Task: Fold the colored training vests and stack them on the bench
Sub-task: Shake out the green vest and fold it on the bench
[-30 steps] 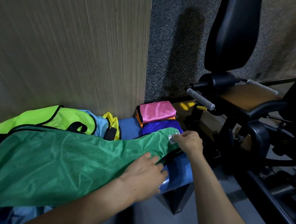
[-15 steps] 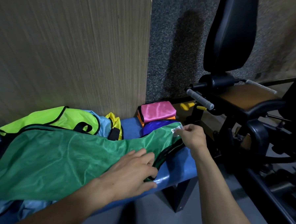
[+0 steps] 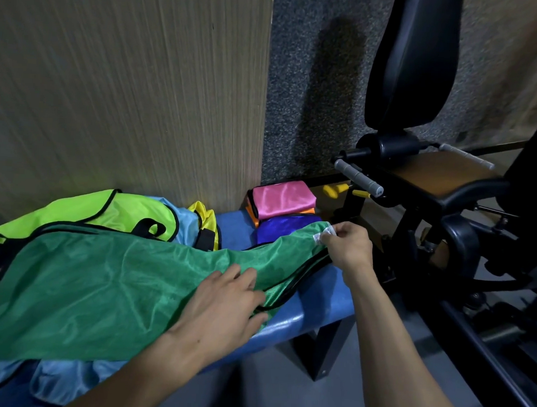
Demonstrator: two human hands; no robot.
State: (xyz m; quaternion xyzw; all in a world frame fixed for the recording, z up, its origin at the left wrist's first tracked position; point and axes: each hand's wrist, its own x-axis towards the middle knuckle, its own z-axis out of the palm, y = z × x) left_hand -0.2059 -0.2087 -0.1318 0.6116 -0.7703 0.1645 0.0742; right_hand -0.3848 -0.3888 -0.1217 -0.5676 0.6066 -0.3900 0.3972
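The green vest lay spread across the blue worktop, over the lime vest and light-blue vest. The right hand pinched its far corner at the white label, which since a second ago had been drawn tauter toward the folded stack (pink on top). The left hand had gone from curled at the trim to flat, fingers spread, pressing fabric down. Probably smoothing before the first fold; no fold made yet.
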